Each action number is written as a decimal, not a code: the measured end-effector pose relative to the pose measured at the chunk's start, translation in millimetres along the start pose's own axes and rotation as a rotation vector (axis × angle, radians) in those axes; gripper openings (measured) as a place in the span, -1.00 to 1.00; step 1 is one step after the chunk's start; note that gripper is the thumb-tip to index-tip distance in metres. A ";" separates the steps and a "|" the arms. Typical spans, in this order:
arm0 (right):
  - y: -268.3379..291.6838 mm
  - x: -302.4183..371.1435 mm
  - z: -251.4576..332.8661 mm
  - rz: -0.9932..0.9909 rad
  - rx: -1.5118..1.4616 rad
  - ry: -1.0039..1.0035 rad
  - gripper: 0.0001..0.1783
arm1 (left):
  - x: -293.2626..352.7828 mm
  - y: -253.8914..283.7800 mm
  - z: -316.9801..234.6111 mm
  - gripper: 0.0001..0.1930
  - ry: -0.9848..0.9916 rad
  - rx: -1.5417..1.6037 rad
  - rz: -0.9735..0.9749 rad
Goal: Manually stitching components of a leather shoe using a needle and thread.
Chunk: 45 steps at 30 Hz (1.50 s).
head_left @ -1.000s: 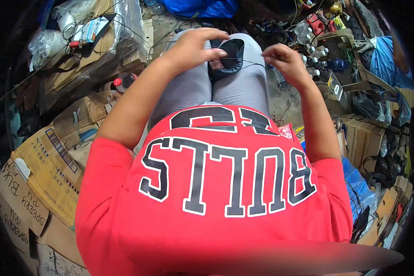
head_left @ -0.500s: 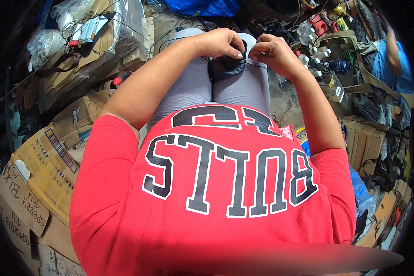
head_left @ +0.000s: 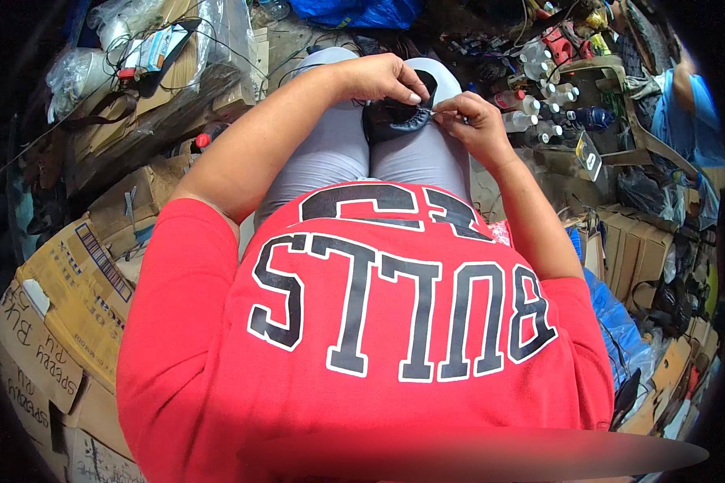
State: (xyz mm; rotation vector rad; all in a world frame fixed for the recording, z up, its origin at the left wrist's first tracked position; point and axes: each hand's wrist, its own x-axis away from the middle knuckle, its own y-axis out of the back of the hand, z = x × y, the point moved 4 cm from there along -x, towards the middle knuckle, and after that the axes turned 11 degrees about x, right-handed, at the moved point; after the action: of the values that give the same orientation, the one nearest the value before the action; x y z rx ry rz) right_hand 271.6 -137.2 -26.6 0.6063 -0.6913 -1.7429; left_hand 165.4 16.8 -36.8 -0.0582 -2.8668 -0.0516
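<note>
A black leather shoe [head_left: 401, 122] with a gathered, stitched-looking edge rests on my thighs near the knees. My left hand [head_left: 383, 78] is closed on its far edge, thumb and fingers pinching the leather. At the shoe's right edge, the thumb and forefinger of my right hand [head_left: 469, 122] are pinched together. Something thin and pale shows at those fingertips, too small to name. The shoe's far part is partly covered by my left fingers.
Several plastic bottles [head_left: 520, 122] stand to the right of my knees, beside a dark blue bottle [head_left: 593, 118]. Cardboard boxes [head_left: 80, 282] are stacked at my left. Plastic-wrapped cardboard [head_left: 165, 72] lies far left, and a blue sheet [head_left: 358, 11] lies ahead.
My right hand has moved down and slightly left, in against the shoe's edge. The dark thread seen by that hand earlier no longer shows clearly. My left hand keeps its hold.
</note>
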 end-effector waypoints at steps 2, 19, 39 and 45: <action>0.9 7.2 6.4 -0.056 0.054 0.056 -0.77 | 1.8 -0.6 -1.2 -0.69 -0.009 -0.081 0.049; 6.8 -22.0 61.7 0.177 0.729 0.267 -0.82 | -9.2 -2.6 -1.8 -0.68 0.131 -0.182 0.064; -10.3 -20.2 -39.2 -0.445 -1.281 -0.442 -0.55 | 64.3 27.1 1.8 -0.59 -0.319 0.713 -0.461; -9.6 -3.0 -22.7 0.038 -1.573 -0.335 -0.52 | 45.7 25.2 18.9 -0.56 -0.341 1.546 -0.038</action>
State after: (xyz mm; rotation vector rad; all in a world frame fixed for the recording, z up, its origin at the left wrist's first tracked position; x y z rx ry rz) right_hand 281.9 -135.6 -49.1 -0.7794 0.5468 -1.7796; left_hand 117.5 44.4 -41.8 0.3062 -2.3547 2.1836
